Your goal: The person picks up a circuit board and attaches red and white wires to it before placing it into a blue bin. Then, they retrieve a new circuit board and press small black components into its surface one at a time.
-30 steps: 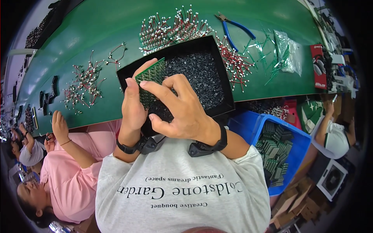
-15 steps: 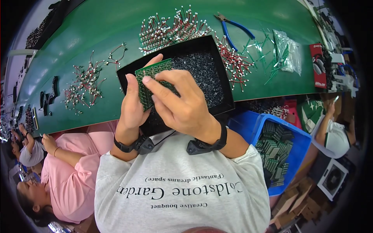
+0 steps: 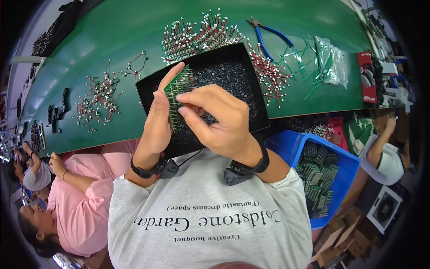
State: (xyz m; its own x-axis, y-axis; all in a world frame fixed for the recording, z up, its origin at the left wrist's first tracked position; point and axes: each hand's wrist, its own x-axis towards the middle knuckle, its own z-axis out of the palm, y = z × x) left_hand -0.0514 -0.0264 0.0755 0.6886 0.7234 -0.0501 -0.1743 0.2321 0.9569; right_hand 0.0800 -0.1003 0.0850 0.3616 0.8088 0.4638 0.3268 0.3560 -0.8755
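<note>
Over black box [image 3: 215, 60], left hand [image 3: 157, 121] holding green board [image 3: 173, 99], right hand [image 3: 225, 117] close

The green table [image 3: 125, 33] is stretching across the room, its glossy top reflecting a soft, pale sheen. Beyond its left end, a pale grey surface [image 3: 27, 42] is showing, too blurred to identify. On the table's near side, past its right end, cardboard boxes [image 3: 333, 243] are lying near 1 pale-framed unit [image 3: 385, 210] that is displaying a round, dark front.
</note>
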